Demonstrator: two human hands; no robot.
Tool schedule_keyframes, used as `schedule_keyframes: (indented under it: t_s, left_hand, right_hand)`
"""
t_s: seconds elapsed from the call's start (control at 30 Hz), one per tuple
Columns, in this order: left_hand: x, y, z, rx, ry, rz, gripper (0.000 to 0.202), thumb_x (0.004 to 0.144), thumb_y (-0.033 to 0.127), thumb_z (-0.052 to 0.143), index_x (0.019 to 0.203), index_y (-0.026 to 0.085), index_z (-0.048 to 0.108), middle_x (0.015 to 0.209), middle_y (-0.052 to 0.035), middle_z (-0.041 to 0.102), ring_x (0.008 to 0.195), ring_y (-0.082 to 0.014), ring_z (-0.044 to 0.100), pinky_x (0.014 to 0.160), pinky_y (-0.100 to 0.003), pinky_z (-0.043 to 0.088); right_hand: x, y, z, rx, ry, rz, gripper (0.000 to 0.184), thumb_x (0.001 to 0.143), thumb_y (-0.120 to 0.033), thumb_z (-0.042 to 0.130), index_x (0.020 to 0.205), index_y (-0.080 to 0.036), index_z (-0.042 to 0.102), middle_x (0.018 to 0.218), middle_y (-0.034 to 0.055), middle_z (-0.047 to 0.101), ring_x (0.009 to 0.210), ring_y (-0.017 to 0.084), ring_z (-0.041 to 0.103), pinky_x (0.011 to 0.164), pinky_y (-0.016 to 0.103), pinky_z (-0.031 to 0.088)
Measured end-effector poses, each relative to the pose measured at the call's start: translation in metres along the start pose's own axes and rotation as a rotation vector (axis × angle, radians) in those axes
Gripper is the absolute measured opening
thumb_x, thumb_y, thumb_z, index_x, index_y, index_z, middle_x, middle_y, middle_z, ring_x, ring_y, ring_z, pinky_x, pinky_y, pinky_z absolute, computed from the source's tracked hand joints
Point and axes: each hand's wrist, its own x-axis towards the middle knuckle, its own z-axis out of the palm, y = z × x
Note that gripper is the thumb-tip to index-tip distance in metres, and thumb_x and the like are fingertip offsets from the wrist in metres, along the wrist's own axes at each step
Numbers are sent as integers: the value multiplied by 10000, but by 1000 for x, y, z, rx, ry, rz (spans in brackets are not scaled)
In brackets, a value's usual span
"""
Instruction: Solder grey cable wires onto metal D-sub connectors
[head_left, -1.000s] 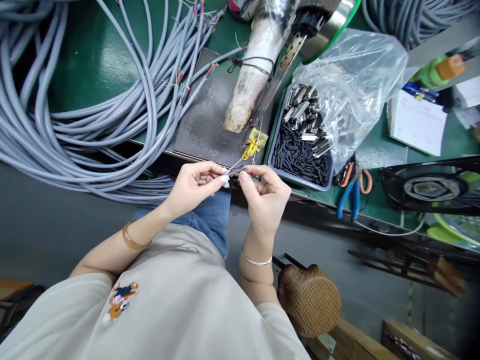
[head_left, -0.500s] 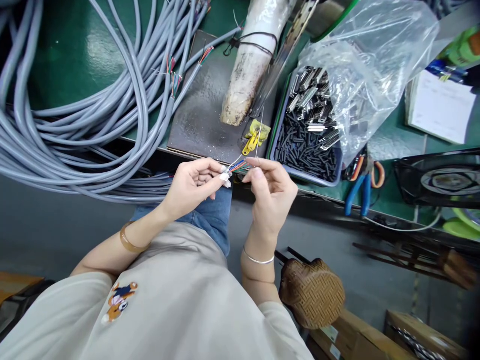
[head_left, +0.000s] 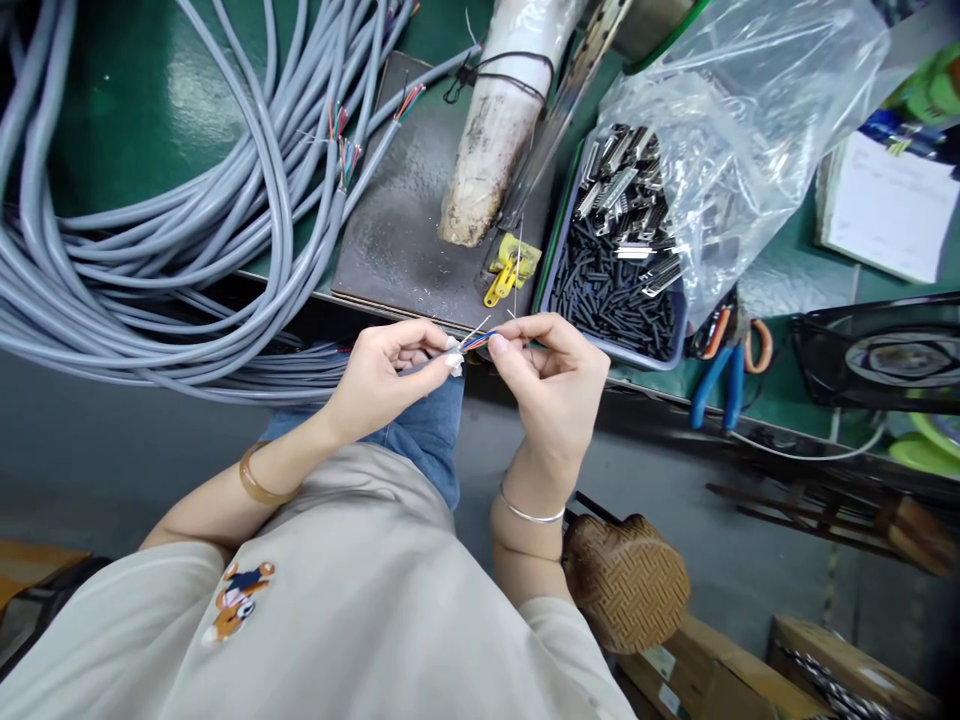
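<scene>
My left hand pinches the end of a grey cable where its thin coloured wires come out, blue and orange among them. Between thumb and forefinger, my right hand grips the free tips of those wires. A pale strand sticks up apart from the bundle. Beyond my hands, at the front of a dark board, lies a small yellow tool. The cable's run behind my left fingers is hidden.
Grey cables loop over the left side of the green table. Right of the board stands a bin of black sleeves and metal connectors under a plastic bag. Blue-handled pliers lie at the edge; a stool stands below.
My right fingers have closed on the wire tips, and the wires are now drawn together into a narrower bundle. My right hand has shifted slightly right; the left has hardly moved.
</scene>
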Motion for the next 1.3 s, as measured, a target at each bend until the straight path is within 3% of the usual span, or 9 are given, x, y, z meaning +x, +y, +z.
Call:
schedule_keyframes:
  t_s: [0.2,0.37,0.47,0.6,0.73,0.87,0.97,1.13,1.3]
  left_hand:
    - [-1,1,0,93,-9,18,108,804,229,711,773,129,681,627,11,620,515,-62,523,483,-183,410]
    - [-1,-1,-1,182,-9,79,111,821,220,678,783,117,698,652,8,630,532,-57,488,502,-185,394]
    - [-1,-2,-2,261,-4,140,111,841,203,665,799,112,712,677,6,645,555,-52,477,524,-181,393]
    - [-1,-2,-3,346,28,223,86,851,168,657,810,118,713,677,16,646,551,-39,459,507,-160,375]
    - [0,-1,-2,145,39,67,98,849,225,684,817,134,668,672,19,641,491,-43,540,461,-148,448]
    - [3,2,-2,-91,-7,-133,204,805,285,763,834,147,616,665,14,674,417,-58,579,399,-155,490]
    - [3,4,-3,-185,-54,-197,278,788,326,805,826,152,593,677,0,712,423,-70,609,410,-162,517]
    - [3,4,-5,-248,-85,-238,341,795,395,818,837,152,583,695,-13,737,423,-79,623,409,-169,520]
    - [3,1,-5,-222,-46,-177,370,757,382,861,851,152,587,672,13,713,454,-76,643,439,-147,525]
  right_hand:
    - [2,-1,-4,-13,-60,-5,90,804,-212,728,736,-196,673,611,-68,514,456,20,261,436,220,150]
    - [2,-4,-7,-147,-102,-64,39,830,-201,711,795,-197,694,614,-77,488,468,28,290,441,214,190]
    - [-1,-6,-8,-278,-98,-213,39,858,-185,701,824,-205,705,600,-82,491,474,38,342,456,210,255]
    - [-5,-4,-10,-592,-76,-550,84,910,-172,667,858,-222,711,603,-73,541,477,47,390,497,221,315]
    - [-7,5,-11,-773,-56,-715,160,928,-182,619,808,-248,701,572,-52,560,502,78,454,527,245,347]
    - [-8,12,-10,-761,-59,-678,160,912,-180,621,813,-269,710,688,-24,698,551,92,540,551,250,407]
    - [-13,13,-7,-649,-10,-653,126,901,-181,646,869,-278,720,743,-17,728,584,99,579,559,254,435]
    - [-21,8,1,-362,214,-350,92,938,-295,660,903,-258,737,737,-17,662,472,76,374,466,280,313]
    - [-21,4,12,-117,117,-108,151,878,-359,745,942,-222,736,805,-25,654,466,36,277,444,262,214]
